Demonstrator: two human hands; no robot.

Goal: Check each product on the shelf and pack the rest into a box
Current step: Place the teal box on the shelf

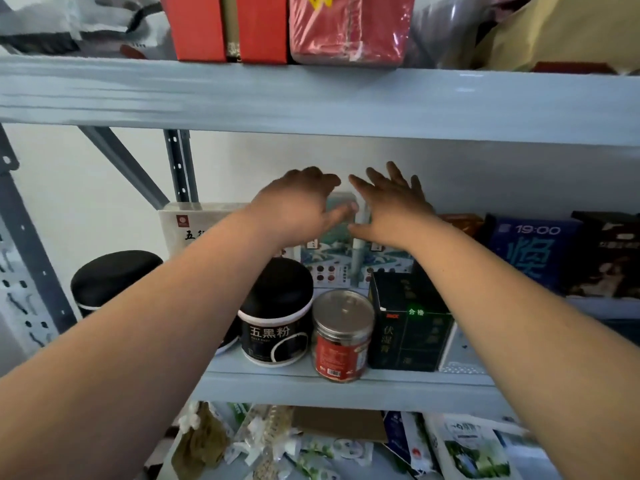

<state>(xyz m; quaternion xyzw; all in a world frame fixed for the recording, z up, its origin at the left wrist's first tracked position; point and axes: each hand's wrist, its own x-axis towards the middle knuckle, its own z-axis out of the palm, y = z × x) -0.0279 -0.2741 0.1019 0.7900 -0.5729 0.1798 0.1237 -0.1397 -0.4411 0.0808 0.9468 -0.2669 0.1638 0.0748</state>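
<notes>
Wall: white, plain, at the back.
Perforated panel: pale grey, far left edge, dark slots.
Plastic bag: grey, crumpled, top left.
Tan bag: creased, blurred, top right.

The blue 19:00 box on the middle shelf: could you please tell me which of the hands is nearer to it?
Right. The right hand is a little left of the blue box; the left hand is farther left again.

Both hands reach to the back of the middle shelf, where 2 boxes stand side by side. The left hand curls over the left green box, thumb on its front. The right hand spreads its fingers at the right green box. In front stand a black-lidded tub, a red-label jar and a dark box.
</notes>
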